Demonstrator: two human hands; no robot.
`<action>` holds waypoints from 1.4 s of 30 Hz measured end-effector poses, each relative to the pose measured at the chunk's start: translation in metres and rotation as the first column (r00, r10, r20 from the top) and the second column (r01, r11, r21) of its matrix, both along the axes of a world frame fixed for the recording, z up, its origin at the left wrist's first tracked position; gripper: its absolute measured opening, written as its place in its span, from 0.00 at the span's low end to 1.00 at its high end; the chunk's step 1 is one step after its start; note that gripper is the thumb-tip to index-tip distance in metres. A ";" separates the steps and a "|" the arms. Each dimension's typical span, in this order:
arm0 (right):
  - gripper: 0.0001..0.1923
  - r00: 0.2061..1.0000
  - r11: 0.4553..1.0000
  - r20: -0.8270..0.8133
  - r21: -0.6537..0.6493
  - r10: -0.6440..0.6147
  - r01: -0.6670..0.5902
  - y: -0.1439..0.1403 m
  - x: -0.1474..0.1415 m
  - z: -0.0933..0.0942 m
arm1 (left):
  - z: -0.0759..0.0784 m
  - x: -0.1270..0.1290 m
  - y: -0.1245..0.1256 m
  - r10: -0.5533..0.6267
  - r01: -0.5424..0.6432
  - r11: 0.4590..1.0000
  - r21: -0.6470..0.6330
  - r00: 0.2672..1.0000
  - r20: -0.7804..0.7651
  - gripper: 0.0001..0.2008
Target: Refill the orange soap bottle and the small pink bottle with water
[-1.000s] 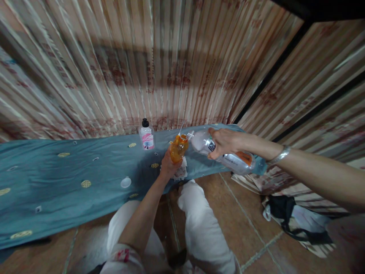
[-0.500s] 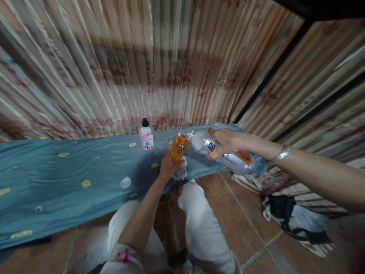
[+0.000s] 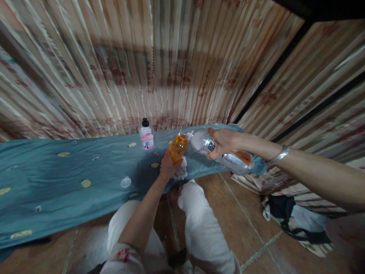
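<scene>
My left hand (image 3: 169,167) is wrapped round a small orange see-through bottle (image 3: 178,148) with an open top, tilted a little to the right. In my right hand (image 3: 224,141) is a large clear plastic bottle (image 3: 235,161) with an orange patch on its label, held nearly on its side. Its neck points left and meets the rim of the orange bottle; whether liquid is flowing I cannot tell. A thin white strand or stick stands at the orange bottle's mouth. Below my left hand lies a crumpled whitish piece (image 3: 181,169), partly hidden.
A white bottle with a pink label and black cap (image 3: 147,136) stands on the blue-green cloth (image 3: 105,163). A round pale lid (image 3: 126,182) lies near its front edge. Pleated curtain (image 3: 171,68) hangs behind. A black-and-white bag (image 3: 296,220) is on the tiled floor at right.
Almost nothing differs. Both hands keep the two bottles in the same place, mouth to mouth; only my left fingers have shifted very slightly.
</scene>
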State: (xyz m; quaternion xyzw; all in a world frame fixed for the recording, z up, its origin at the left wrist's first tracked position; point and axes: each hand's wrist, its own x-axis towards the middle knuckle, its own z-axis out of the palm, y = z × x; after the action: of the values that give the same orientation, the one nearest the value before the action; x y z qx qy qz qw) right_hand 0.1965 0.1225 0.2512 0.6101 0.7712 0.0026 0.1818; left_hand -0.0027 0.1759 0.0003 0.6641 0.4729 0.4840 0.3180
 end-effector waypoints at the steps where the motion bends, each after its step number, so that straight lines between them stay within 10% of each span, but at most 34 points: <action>1: 0.39 1.000 1.000 0.003 -0.001 0.002 -0.002 0.000 0.000 0.000 | 0.000 0.000 0.000 0.003 -0.003 1.000 0.001 1.000 0.002 0.41; 42: 0.40 1.000 1.000 0.004 -0.007 0.001 -0.001 0.001 0.000 0.000 | 0.002 0.003 -0.003 0.012 -0.012 1.000 0.002 0.999 0.041 0.39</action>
State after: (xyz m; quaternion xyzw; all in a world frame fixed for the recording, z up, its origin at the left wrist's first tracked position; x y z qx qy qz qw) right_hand 0.1967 0.1233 0.2509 0.6091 0.7711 0.0011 0.1854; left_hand 0.0002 0.1729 0.0026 0.6516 0.4694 0.5001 0.3239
